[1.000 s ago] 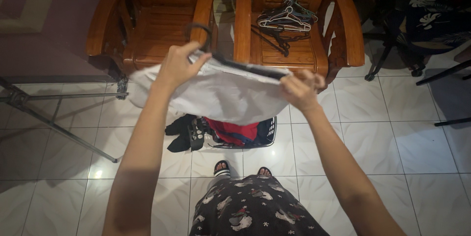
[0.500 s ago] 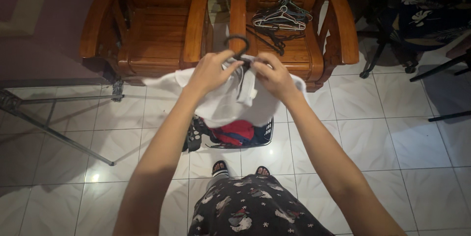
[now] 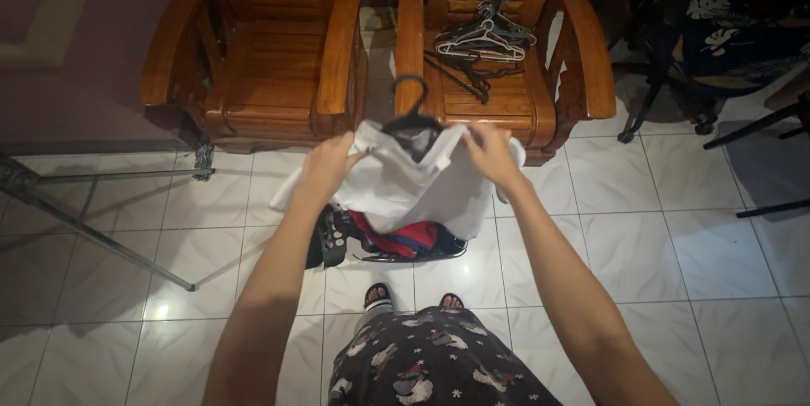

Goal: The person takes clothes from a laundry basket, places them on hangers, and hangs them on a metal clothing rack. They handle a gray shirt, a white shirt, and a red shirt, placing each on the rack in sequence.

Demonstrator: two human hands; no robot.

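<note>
White garment [image 3: 413,191], soft cloth, held up at centre of the frame on a black hanger [image 3: 411,119] whose hook stands clear above the neckline. Half a second ago both hands were bunched together at the hook; they have since parted to the two shoulders, and the cloth now drapes evenly off the hanger, so the garment appears seated on it.

Left hand [image 3: 325,168]: closed on the cloth at the left shoulder, fingers pinching fabric.
Right hand [image 3: 489,153]: closed on the cloth at the right shoulder, likewise gripping fabric.

Beneath the garment, lower centre: laundry basket [image 3: 451,244] on the floor, partly hidden, holding red and blue clothing [image 3: 405,237]; dark items [image 3: 325,241] hang over its left edge.

Upper left: wooden armchair [image 3: 253,51], seat bare.
Upper centre right: second wooden armchair [image 3: 582,51], a pile of spare hangers [image 3: 485,39] lying on its seat.
Left edge: metal rack legs [image 3: 93,224] crossing the white floor tiles [image 3: 658,246].
Upper right: dark patterned cloth [image 3: 742,35] on a dark frame.
Bottom centre: the person's dark printed skirt [image 3: 430,364] and sandalled toes.
</note>
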